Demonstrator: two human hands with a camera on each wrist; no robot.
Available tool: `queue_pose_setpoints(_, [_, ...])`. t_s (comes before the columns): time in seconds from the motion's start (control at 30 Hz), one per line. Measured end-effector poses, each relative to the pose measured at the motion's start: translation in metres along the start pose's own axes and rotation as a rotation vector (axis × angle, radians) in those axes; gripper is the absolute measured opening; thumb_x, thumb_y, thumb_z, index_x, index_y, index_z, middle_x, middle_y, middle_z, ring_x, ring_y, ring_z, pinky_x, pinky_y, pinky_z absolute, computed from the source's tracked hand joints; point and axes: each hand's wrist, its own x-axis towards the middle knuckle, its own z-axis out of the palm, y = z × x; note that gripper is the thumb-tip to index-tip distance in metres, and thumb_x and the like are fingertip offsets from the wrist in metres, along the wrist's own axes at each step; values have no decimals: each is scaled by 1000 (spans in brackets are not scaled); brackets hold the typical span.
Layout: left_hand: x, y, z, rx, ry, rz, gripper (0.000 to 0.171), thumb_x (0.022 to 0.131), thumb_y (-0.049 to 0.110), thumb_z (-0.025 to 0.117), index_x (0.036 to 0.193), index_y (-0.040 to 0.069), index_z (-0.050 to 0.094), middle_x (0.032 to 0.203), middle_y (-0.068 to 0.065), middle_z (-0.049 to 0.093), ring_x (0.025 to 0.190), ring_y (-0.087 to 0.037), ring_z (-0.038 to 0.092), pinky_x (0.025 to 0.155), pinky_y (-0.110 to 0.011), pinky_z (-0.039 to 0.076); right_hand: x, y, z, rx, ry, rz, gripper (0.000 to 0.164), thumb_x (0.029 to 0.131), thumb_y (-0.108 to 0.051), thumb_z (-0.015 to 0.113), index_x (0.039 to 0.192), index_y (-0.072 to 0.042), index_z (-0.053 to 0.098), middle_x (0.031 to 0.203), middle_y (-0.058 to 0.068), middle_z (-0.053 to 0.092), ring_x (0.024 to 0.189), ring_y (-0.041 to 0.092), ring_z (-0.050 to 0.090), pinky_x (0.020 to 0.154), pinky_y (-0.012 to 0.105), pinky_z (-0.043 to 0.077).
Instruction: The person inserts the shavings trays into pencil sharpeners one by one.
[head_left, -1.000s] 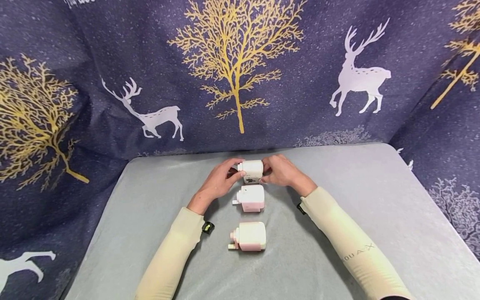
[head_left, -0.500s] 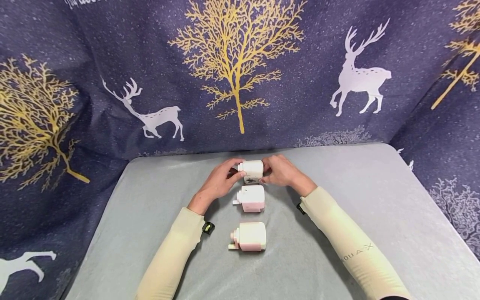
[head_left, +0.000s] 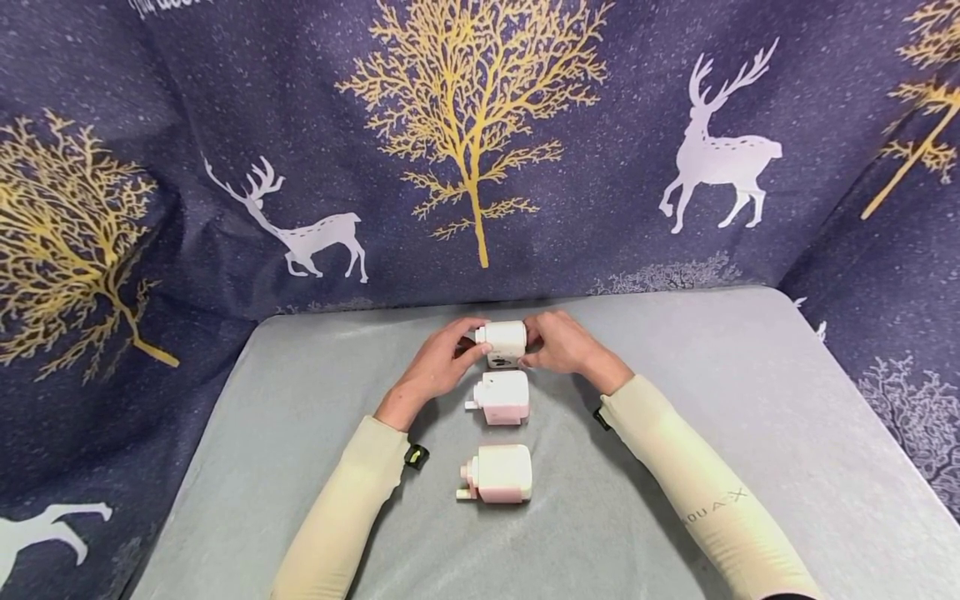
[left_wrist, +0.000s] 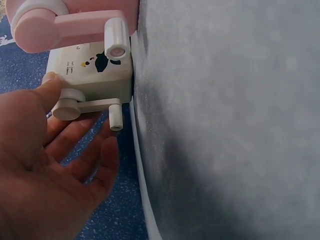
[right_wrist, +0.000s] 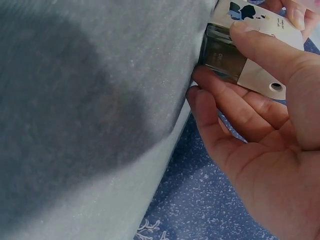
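Observation:
A cream crank-handled pencil sharpener [head_left: 506, 335] with a dark printed picture stands near the table's back edge, between both hands. My left hand [head_left: 438, 360] holds its crank end, thumb on the near face and fingers behind. In the left wrist view the crank [left_wrist: 100, 106] hangs beside the curved fingers. My right hand [head_left: 564, 343] grips the opposite end, its thumb on the printed face. There, in the right wrist view, a dark see-through drawer [right_wrist: 222, 54] shows near the fingertips.
A pink-and-white sharpener [head_left: 506, 396] stands just in front of the cream one. Another pink one [head_left: 504, 473] sits nearer, in the same row. All share the grey table [head_left: 645, 517]. A dark blue deer-print cloth [head_left: 570, 242] hangs behind.

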Motion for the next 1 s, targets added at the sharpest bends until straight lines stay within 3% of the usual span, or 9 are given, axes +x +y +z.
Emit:
queue_pose_setpoints(0.37, [1, 0, -2, 9, -17, -11, 45, 97, 45, 55, 138, 29, 51, 125, 10, 56, 100, -8, 59, 80, -31, 53, -3, 3, 2, 29, 14, -8, 26, 72, -23, 83, 90, -14, 67, 82, -4, 72, 79, 16, 64, 77, 35, 51])
queue_pose_setpoints(0.7, [3, 7, -9, 51, -63, 8, 50, 98, 43, 54, 142, 20, 50, 127, 6, 56, 98, -8, 58, 82, -33, 52, -8, 4, 3, 60, 28, -41, 30, 75, -21, 82, 95, -12, 62, 80, -10, 70, 77, 17, 63, 73, 35, 50])
queue_pose_setpoints(1.0, [2, 9, -11, 74, -68, 6, 53, 98, 44, 54, 144, 17, 49, 131, 5, 54, 98, -7, 58, 84, -34, 51, -12, 2, 2, 100, 34, -54, 29, 79, -21, 80, 99, -10, 62, 83, -6, 71, 81, 21, 65, 76, 38, 50])
